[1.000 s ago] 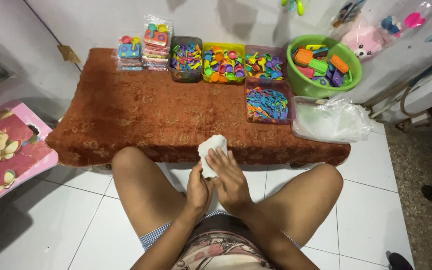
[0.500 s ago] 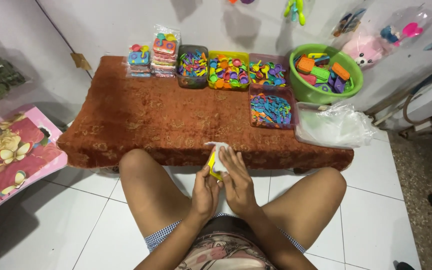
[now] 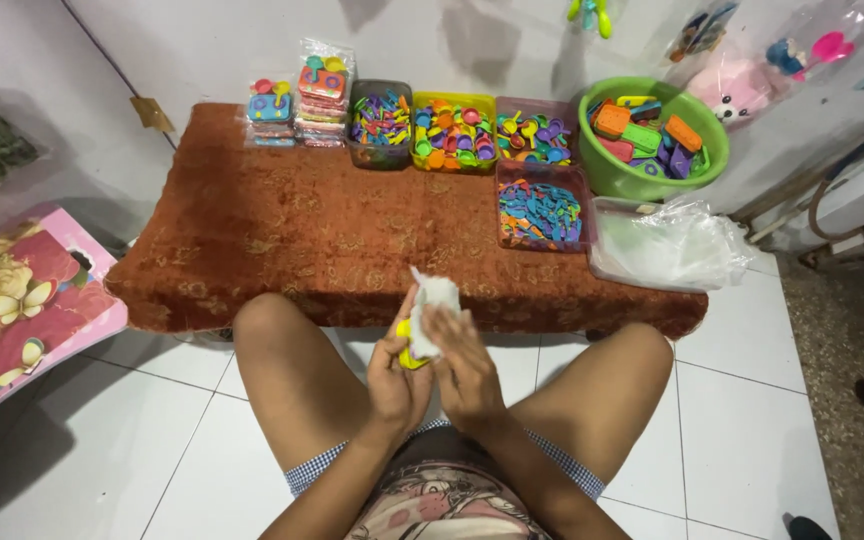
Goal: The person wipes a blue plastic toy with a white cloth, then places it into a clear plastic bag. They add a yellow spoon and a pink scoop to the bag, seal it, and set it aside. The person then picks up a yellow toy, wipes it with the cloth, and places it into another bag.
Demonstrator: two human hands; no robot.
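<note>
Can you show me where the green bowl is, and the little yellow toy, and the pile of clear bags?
green bowl (image 3: pixel 620 182): head view, on its front left wall.
yellow toy (image 3: pixel 408 358): head view, on its lower edge, showing between the hands.
clear bags (image 3: pixel 667 250): head view, on the middle of the heap.

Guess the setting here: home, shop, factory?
Likely a home corner used for small-scale toy packing: a low carpet-covered table on a tiled floor, tubs of small coloured plastic toys, and a pile of clear plastic bags.
</note>
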